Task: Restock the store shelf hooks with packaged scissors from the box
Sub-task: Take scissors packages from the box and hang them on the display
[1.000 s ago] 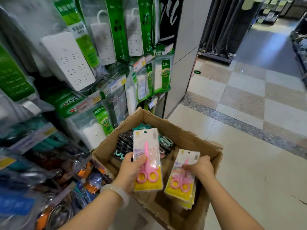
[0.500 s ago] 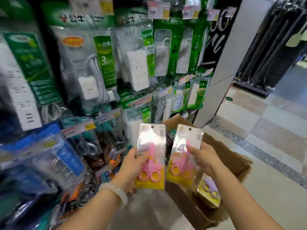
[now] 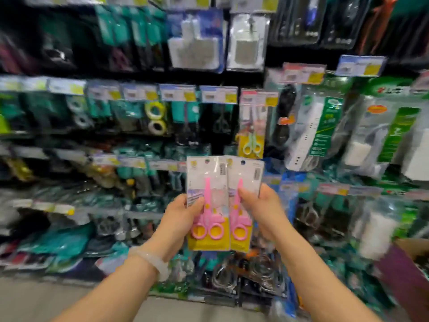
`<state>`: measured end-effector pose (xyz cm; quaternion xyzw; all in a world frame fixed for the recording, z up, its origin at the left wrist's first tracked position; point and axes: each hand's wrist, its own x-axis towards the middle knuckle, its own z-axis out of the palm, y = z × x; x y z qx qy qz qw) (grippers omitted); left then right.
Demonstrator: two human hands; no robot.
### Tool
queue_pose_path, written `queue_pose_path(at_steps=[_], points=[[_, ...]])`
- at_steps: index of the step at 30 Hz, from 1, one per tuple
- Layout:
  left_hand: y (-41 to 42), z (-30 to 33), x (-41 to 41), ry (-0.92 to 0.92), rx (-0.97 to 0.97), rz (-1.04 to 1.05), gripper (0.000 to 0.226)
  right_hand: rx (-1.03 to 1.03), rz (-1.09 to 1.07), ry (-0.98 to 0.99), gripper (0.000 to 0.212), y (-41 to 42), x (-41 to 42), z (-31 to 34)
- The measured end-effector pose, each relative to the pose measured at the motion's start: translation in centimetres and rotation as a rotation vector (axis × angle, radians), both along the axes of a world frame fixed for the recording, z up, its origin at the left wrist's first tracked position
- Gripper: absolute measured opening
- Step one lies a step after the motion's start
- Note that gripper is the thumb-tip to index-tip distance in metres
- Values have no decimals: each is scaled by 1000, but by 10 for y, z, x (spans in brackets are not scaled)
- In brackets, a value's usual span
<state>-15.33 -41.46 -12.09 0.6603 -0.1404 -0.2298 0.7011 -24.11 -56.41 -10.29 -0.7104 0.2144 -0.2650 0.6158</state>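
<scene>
Lighting was bright and even, with no hard shadows. Heavy motion blur smeared the shelf goods, worst toward the edges. Glare streaked the plastic packs. Wide-angle bending showed.

1. A store shelf wall carries rows of hooks with price tags along the front.
2. Hanging on it: a pack of pale green scissors, rolls of tape and white power strips; the rest is blurred.

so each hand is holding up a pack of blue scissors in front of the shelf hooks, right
Not quite: the scissors are pink, not blue. The head view shows the left hand holding one pack of pink scissors and the right hand holding the other pack before the shelf hooks.
</scene>
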Motion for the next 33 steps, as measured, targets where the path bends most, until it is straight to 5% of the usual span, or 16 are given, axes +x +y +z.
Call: queue_pose_path(at_steps=[12,25,33], points=[[250,48,71,-140,-14,553,15,79,552,-109,16,235,166,34],[357,106,255,-118,-67,583,21,-19,600,-221,13,326,353,98],[397,138,361,-139,-272,628,32,-142,678,-323,13,370,446,150]])
